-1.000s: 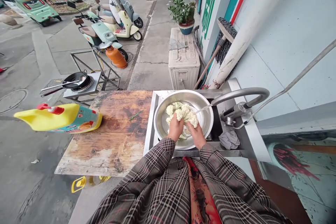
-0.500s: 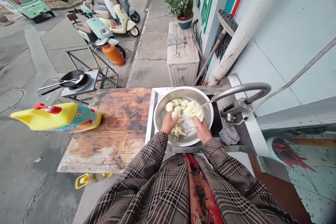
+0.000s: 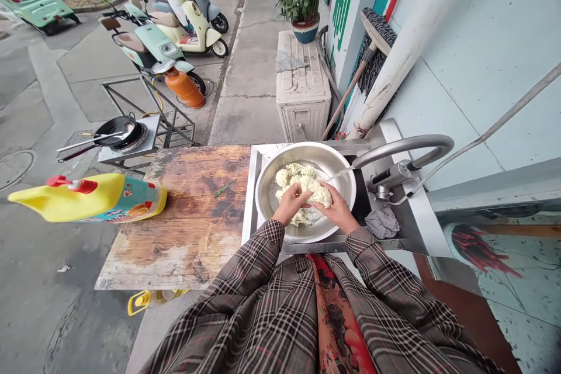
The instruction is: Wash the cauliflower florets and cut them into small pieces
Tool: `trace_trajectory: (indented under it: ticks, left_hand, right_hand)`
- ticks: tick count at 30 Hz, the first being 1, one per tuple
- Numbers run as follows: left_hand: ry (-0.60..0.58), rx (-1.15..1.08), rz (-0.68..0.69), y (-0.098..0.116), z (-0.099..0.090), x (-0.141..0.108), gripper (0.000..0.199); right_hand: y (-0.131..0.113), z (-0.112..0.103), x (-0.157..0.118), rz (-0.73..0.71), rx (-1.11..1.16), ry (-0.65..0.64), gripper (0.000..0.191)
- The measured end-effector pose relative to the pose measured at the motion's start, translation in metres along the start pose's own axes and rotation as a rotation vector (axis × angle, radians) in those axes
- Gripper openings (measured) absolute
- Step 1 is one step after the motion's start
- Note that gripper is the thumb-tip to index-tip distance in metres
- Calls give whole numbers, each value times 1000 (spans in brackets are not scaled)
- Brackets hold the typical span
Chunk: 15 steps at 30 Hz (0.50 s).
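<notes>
A large piece of cauliflower (image 3: 319, 193) is held between both hands over a round metal basin (image 3: 264, 187). My left hand (image 3: 291, 203) pinches its left side, fingers closed on it. Around its right side and underneath curl the fingers of my right hand (image 3: 336, 208). More cauliflower florets (image 3: 284, 175) lie in the basin, to the left of and below the held piece. From the curved faucet (image 3: 405, 141) a thin stream of water runs into the basin beside the cauliflower.
Left of the basin is a wooden board (image 3: 193, 204) with a green sprig (image 3: 225, 188) and a yellow detergent jug (image 3: 100, 197). A grey rag (image 3: 382, 222) lies right of the basin. Beyond stand a wok (image 3: 117, 130), an orange gas cylinder (image 3: 184, 87) and scooters.
Both hands have come closer together, and the large cauliflower piece is now raised and turned between them. The view has shifted slightly.
</notes>
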<state>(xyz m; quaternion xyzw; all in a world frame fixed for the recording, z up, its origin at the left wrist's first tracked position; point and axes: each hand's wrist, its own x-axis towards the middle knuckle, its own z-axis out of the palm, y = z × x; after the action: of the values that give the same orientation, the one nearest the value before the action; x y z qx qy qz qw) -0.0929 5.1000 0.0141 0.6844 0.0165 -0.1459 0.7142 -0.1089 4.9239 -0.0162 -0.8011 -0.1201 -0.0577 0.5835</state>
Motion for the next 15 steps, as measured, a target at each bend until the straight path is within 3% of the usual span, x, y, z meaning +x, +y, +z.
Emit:
trace_trajectory:
  ticks: [4, 8, 15]
  left_hand:
    - [-55, -184, -107, 3, 3, -1, 41]
    - [-138, -258, -158, -1, 4, 0, 42]
    - [16, -175, -188, -14, 5, 15, 37]
  right_hand:
    - [1, -1, 5, -66, -64, 21, 52]
    - [2, 5, 7, 27, -84, 54, 51]
    - [-6, 4, 19, 6, -51, -21, 67]
